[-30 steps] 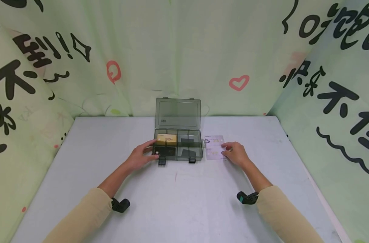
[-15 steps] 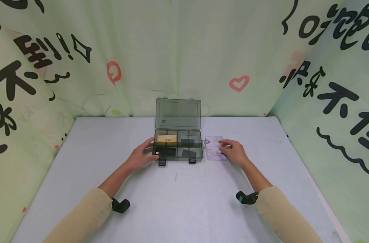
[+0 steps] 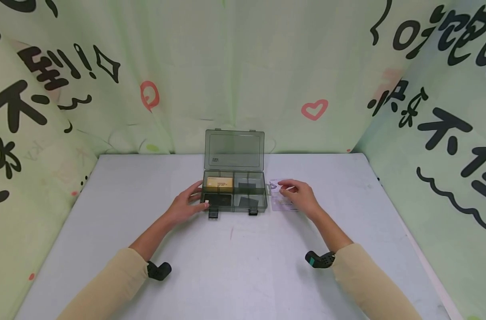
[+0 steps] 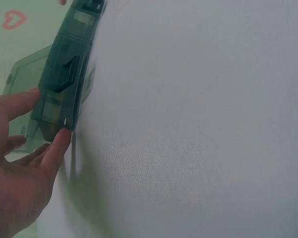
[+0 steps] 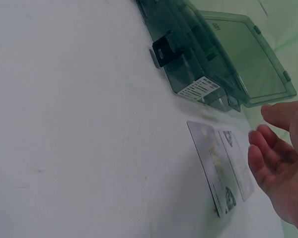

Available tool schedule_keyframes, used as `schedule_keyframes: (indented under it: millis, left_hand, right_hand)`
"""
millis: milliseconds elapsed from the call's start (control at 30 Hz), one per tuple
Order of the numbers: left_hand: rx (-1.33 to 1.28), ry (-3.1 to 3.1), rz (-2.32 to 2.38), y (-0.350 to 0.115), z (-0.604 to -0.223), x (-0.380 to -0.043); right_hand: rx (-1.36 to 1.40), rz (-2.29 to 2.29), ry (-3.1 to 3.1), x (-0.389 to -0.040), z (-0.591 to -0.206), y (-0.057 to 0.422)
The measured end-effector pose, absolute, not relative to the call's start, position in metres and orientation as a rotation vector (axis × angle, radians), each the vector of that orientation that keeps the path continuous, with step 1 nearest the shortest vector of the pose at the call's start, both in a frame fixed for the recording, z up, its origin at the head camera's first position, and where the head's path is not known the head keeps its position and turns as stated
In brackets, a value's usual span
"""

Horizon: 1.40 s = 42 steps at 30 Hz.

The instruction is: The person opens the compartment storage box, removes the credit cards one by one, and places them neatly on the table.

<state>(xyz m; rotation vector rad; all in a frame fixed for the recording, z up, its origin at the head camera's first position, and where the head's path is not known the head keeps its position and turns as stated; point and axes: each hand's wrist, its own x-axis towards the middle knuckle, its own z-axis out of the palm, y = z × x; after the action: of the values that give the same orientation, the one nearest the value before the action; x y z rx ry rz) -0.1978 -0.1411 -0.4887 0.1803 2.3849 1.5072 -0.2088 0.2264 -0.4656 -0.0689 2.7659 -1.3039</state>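
Note:
A smoky, see-through compartment box (image 3: 248,189) stands on the table with its lid (image 3: 234,150) raised. My left hand (image 3: 184,206) grips its left end, thumb at the front corner and fingers along the side; the left wrist view shows this hold on the box (image 4: 64,74). Two pale purple cards (image 5: 212,163) lie side by side just right of the box. Above them hovers my right hand (image 3: 301,197), fingers loosely bent, nothing between thumb and fingertips. In the head view it partly hides the cards.
A small yellow carton (image 3: 220,183) sits in the back left compartment, a black flat item (image 3: 219,200) in the front left one. Dark grey pieces (image 3: 248,202) lie in the right compartments. A printed curtain (image 3: 235,66) hangs behind the white table (image 3: 243,266).
My right hand has come off the cards and shifted left, toward the box. The left hand and the box stay where they were.

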Motion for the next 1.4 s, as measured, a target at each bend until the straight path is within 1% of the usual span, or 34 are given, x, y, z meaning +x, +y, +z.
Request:
schedule_keyframes:
  millis: [700, 1033, 1400]
  left_hand:
    - [0.214, 2.423, 1.486, -0.141, -0.488, -0.197]
    - [0.22, 2.427, 1.492, -0.141, -0.489, -0.196]
    - [0.201, 2.429, 1.491, -0.14, -0.489, -0.196]
  right_hand:
    - [-0.384, -1.433, 2.675, -0.213, -0.458, 0.202]
    - [-0.418, -1.328, 2.647, -0.217, -0.454, 0.189]
    - [-0.435, -1.343, 2.663, -0.222, -0.45, 0.174]
